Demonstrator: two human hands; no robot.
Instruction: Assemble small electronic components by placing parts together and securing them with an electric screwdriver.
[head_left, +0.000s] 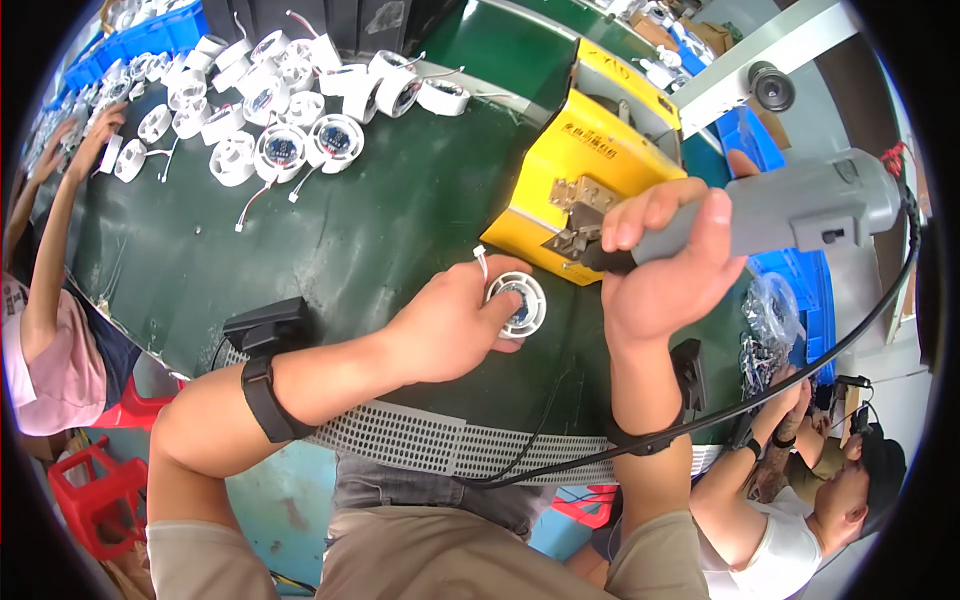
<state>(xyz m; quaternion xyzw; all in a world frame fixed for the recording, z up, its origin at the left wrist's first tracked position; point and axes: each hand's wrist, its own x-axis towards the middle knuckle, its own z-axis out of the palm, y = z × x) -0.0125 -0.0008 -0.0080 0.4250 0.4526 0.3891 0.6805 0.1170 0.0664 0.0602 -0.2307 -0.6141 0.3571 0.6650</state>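
Note:
My left hand (445, 322) is closed around a small white round housing (538, 312), its thumb lying over the circuit board inside. A short white wire with a plug (481, 256) sticks up from that housing. In my right hand (660, 270) is a grey electric screwdriver (810, 205), held nearly level with its dark nose pointing left. The nose is at the metal outlet (580, 215) on the front of a yellow screw feeder (540, 170); whether they touch I cannot tell.
Many white housings with wires (265, 100) lie piled at the back left of the green table (330, 235). The screwdriver's black cable (850, 345) loops across my right forearm. Blue bins (815, 300) stand at right. Co-workers sit on both sides; one's hand (100, 135) reaches toward the pile.

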